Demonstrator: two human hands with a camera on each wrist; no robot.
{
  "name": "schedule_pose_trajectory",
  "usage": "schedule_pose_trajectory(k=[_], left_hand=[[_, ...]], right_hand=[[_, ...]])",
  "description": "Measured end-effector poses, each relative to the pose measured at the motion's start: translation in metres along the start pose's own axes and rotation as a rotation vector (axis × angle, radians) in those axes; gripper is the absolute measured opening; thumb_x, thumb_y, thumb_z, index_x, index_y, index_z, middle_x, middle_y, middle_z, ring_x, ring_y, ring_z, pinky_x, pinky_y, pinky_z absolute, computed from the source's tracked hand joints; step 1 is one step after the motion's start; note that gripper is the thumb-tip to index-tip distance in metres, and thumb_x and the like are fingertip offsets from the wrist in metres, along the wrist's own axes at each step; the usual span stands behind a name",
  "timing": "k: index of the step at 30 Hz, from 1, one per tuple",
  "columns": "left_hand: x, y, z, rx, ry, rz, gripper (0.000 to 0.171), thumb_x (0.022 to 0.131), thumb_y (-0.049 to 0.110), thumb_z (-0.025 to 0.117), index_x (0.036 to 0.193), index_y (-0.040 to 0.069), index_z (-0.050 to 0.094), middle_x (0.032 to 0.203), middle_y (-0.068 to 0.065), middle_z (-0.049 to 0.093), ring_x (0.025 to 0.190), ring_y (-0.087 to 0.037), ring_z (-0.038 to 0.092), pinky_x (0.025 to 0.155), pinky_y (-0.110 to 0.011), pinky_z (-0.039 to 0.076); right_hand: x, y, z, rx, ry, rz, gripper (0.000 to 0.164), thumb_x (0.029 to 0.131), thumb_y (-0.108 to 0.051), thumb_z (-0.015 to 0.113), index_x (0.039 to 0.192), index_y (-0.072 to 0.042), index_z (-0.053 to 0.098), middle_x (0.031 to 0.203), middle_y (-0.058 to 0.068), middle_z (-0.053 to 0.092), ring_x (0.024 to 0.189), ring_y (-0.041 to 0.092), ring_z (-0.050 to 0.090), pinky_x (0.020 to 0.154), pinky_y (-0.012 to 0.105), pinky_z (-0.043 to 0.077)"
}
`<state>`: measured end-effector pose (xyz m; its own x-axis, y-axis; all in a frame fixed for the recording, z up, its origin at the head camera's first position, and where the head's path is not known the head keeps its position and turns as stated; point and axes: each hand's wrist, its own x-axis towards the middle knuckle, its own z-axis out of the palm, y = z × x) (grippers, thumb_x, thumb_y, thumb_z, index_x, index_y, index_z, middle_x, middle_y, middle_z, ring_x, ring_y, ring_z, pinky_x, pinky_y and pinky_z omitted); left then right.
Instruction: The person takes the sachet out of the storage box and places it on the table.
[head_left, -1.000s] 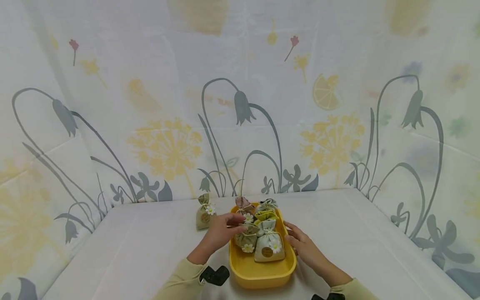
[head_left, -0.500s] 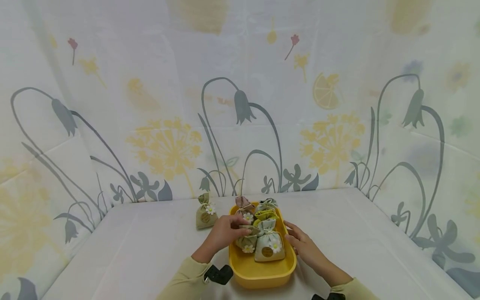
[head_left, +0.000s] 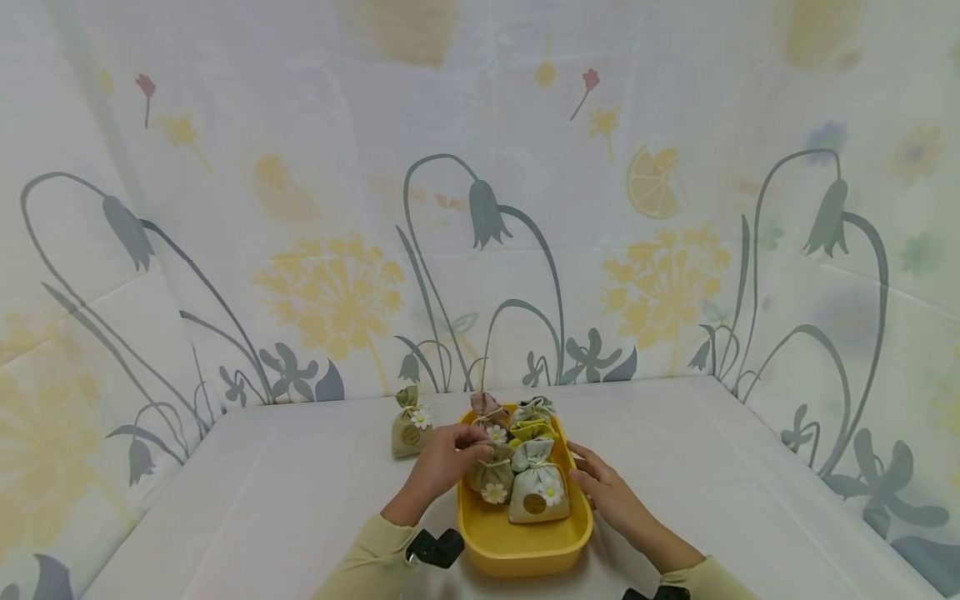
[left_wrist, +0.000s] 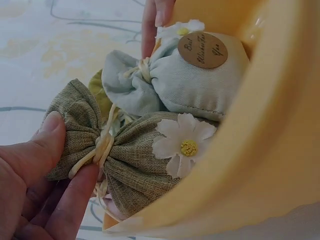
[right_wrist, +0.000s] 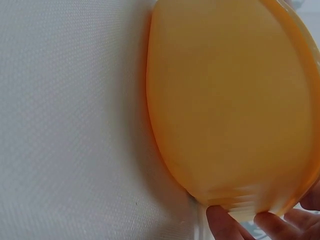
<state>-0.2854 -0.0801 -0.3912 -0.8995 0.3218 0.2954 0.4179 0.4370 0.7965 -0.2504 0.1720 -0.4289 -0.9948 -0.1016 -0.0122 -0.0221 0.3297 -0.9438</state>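
My left hand pinches the gathered neck of an olive-brown cloth sachet, thumb on its ruffled top and fingers by the cord. This sachet, with a white fabric daisy, is inside a yellow plastic tub. A pale blue-grey sachet with a daisy and a round brown label sits right beside it. Behind them are a pink sachet, a yellow-green one and a grey-blue one. My right hand grips the tub's right side, several fingertips against the outer wall.
Another olive sachet with a daisy and label stands on the white-covered table, left of the tub. A flower-printed cloth hangs behind the table. Black wrist cameras sit at the sleeves.
My left hand first moves slightly right onto the olive-brown sachet's neck, then shifts up a little with it; the sachet stands straighter, its daisy slightly higher. The right hand and tub stay put.
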Motion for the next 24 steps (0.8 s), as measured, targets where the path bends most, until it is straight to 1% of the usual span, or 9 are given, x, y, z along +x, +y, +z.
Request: schedule_pose_trajectory(k=[5, 8, 15, 19, 22, 24], left_hand=[[0.002, 0.000, -0.005, 0.008, 0.047, -0.016, 0.011, 0.087, 0.017, 0.067, 0.092, 0.007, 0.069, 0.085, 0.001, 0.065, 0.078, -0.014, 0.059, 0.063, -0.025, 0.051], [0.002, 0.002, -0.007, -0.006, 0.078, -0.019, 0.013, 0.087, 0.018, 0.066, 0.093, 0.007, 0.069, 0.086, 0.000, 0.065, 0.081, -0.016, 0.060, 0.065, -0.026, 0.051], [0.000, 0.013, -0.015, -0.038, 0.148, 0.043, 0.016, 0.087, 0.019, 0.066, 0.093, 0.005, 0.069, 0.087, -0.003, 0.065, 0.082, -0.019, 0.060, 0.066, -0.027, 0.051], [-0.001, 0.022, -0.021, -0.059, 0.189, 0.086, 0.014, 0.086, 0.017, 0.067, 0.093, 0.005, 0.069, 0.086, -0.004, 0.066, 0.083, -0.021, 0.060, 0.069, -0.029, 0.051], [-0.002, 0.029, -0.026, -0.057, 0.211, 0.102, 0.013, 0.086, 0.016, 0.067, 0.092, 0.005, 0.069, 0.086, -0.003, 0.065, 0.085, -0.021, 0.060, 0.073, -0.033, 0.051], [-0.002, 0.033, -0.029, -0.053, 0.223, 0.094, 0.013, 0.085, 0.017, 0.067, 0.093, 0.006, 0.069, 0.087, -0.002, 0.065, 0.087, -0.021, 0.060, 0.075, -0.035, 0.051]], right_hand=[[0.000, 0.000, 0.000, -0.002, 0.002, 0.007, 0.049, 0.098, -0.023, 0.047, 0.142, -0.006, 0.036, 0.134, 0.026, 0.044, 0.114, 0.035, 0.050, 0.074, 0.038, 0.050], [0.000, 0.000, 0.000, -0.009, 0.005, 0.014, 0.049, 0.098, -0.025, 0.048, 0.142, -0.006, 0.036, 0.134, 0.026, 0.043, 0.113, 0.035, 0.051, 0.074, 0.038, 0.051], [-0.001, 0.000, 0.000, -0.016, 0.006, 0.019, 0.050, 0.098, -0.025, 0.048, 0.142, -0.007, 0.036, 0.134, 0.025, 0.044, 0.112, 0.034, 0.052, 0.073, 0.037, 0.051], [0.000, 0.000, 0.000, -0.010, 0.003, 0.016, 0.050, 0.098, -0.025, 0.048, 0.142, -0.007, 0.036, 0.133, 0.025, 0.044, 0.112, 0.034, 0.051, 0.073, 0.037, 0.050], [0.000, 0.000, 0.000, -0.009, 0.005, 0.015, 0.050, 0.098, -0.025, 0.048, 0.142, -0.007, 0.036, 0.133, 0.025, 0.044, 0.113, 0.034, 0.051, 0.074, 0.037, 0.050], [0.000, 0.000, 0.000, -0.012, 0.007, 0.016, 0.050, 0.098, -0.025, 0.048, 0.142, -0.007, 0.036, 0.133, 0.025, 0.044, 0.113, 0.034, 0.051, 0.074, 0.038, 0.050]])
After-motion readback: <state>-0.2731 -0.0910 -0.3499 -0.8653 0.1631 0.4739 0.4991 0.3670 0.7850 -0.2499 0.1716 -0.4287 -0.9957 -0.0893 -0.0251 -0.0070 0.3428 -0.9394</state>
